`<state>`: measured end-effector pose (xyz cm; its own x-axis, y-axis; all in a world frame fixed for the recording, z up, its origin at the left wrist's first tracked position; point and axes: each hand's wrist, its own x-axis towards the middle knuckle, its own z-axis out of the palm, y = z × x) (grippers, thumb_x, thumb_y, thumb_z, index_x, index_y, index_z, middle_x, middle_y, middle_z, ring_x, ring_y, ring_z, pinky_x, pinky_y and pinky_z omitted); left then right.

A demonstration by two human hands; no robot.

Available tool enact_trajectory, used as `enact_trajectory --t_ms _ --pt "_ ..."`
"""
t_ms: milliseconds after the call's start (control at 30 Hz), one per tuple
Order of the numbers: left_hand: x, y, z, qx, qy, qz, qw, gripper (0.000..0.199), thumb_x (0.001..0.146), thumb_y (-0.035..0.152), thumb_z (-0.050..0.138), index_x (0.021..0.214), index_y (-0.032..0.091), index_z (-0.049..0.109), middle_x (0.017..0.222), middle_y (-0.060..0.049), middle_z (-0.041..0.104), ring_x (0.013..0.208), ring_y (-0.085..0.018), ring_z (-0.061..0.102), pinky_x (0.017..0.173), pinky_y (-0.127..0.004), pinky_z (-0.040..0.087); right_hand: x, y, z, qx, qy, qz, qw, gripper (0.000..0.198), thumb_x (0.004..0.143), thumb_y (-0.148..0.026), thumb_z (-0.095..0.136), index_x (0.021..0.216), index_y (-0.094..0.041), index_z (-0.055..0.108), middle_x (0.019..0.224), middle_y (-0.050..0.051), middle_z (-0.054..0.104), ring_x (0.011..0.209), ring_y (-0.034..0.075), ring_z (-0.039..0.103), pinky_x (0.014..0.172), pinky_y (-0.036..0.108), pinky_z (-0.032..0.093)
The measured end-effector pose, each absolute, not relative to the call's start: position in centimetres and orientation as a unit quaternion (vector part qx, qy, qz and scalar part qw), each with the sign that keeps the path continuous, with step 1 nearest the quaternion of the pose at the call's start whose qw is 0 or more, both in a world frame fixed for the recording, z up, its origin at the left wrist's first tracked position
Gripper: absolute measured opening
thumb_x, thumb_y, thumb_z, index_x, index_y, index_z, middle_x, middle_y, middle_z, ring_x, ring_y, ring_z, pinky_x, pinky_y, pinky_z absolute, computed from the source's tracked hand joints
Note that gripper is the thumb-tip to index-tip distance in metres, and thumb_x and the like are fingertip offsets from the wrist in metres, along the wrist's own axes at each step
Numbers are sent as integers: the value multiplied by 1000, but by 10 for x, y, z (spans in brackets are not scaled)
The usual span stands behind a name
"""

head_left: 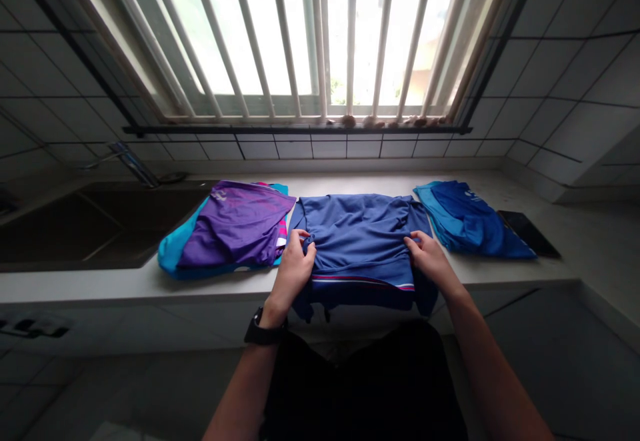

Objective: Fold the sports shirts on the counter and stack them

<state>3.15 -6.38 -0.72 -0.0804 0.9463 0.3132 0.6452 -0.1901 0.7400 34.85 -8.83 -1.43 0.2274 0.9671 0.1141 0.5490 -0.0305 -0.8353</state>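
A navy blue garment (360, 228), perhaps a jacket, lies across the counter in front of me, with a red and white stripe along its near part. Its lower portion hangs over the counter's front edge. My left hand (297, 261) pinches the fabric at the garment's left side, bunching it a little. On the right side, my right hand (430, 258) grips the cloth between thumb and fingers. To the left rests a folded purple garment (235, 224) on top of a turquoise one (173, 251). A folded blue garment (465, 218) lies to the right.
A dark sink (75, 228) with a faucet (134, 164) is set into the white counter (240, 288) on the left. Partly under the blue clothing lies a flat black object (533, 233). Small brownish lumps (349, 121) line the sill of the barred window (310, 41).
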Motion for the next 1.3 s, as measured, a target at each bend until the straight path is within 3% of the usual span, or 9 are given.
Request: enact_trajectory --t_ms 200,333,400,600,833,1000,1067,1167,1300 --pt "18 -80 -13 737 562 296 232 21 84 32 64 102 23 58 81 1 61 74 -19 65 73 -32 54 363 -107 -22 -651 -632 221 358 30 89 -51 60 103 -24 65 69 2 71 64 24 68 61 34 51" --pt "-6 -105 -9 671 692 249 98 23 91 45 57 95 22 59 93 -8 65 88 -27 67 81 -38 53 394 -120 -26 -729 -576 77 361 34 91 -52 56 99 -21 70 90 11 76 82 28 72 75 39 55" --pt "-16 -115 -9 645 741 181 47 29 90 51 57 82 23 56 89 -10 64 92 -31 66 83 -42 52 405 -121 -31 -774 -546 36 319 29 87 -49 63 91 -21 70 88 13 75 84 30 72 77 40 54" --pt "-7 -115 -12 695 694 164 92 27 90 37 52 68 26 41 74 -4 57 79 -24 62 75 -33 47 379 -98 -32 -773 -558 92 288 16 85 -36 62 82 -21 69 85 12 76 88 30 74 82 38 55" --pt "3 -106 -12 646 696 255 181 26 88 37 49 68 25 37 64 4 47 63 -16 50 64 -28 39 329 -76 -7 -682 -578 92 439 28 92 -29 53 115 -19 66 116 17 76 112 33 72 100 47 54" --pt "-2 -106 -19 647 682 280 192 27 85 39 50 66 26 37 62 4 45 62 -16 50 64 -28 39 320 -88 13 -426 -813 283 277 33 94 -40 62 125 -29 68 143 7 67 136 27 61 117 44 45" --pt "-3 -106 -21 647 675 294 197 26 83 41 52 67 26 39 63 4 47 62 -16 53 65 -28 41 326 -95 13 -420 -815 279 287 33 96 -42 60 125 -28 69 150 7 62 139 26 58 119 44 44" --pt "-3 -108 -22 632 671 332 202 22 80 43 57 76 26 45 69 3 55 66 -18 60 67 -29 47 346 -103 -1 -516 -751 210 354 38 95 -42 61 127 -24 67 144 13 64 127 28 65 111 46 51" --pt "-6 -108 -24 595 694 371 165 21 80 40 58 92 26 49 83 -2 65 77 -23 68 74 -34 53 382 -122 -30 -648 -673 167 315 45 86 -34 65 128 -18 66 116 15 73 99 30 74 91 45 60"
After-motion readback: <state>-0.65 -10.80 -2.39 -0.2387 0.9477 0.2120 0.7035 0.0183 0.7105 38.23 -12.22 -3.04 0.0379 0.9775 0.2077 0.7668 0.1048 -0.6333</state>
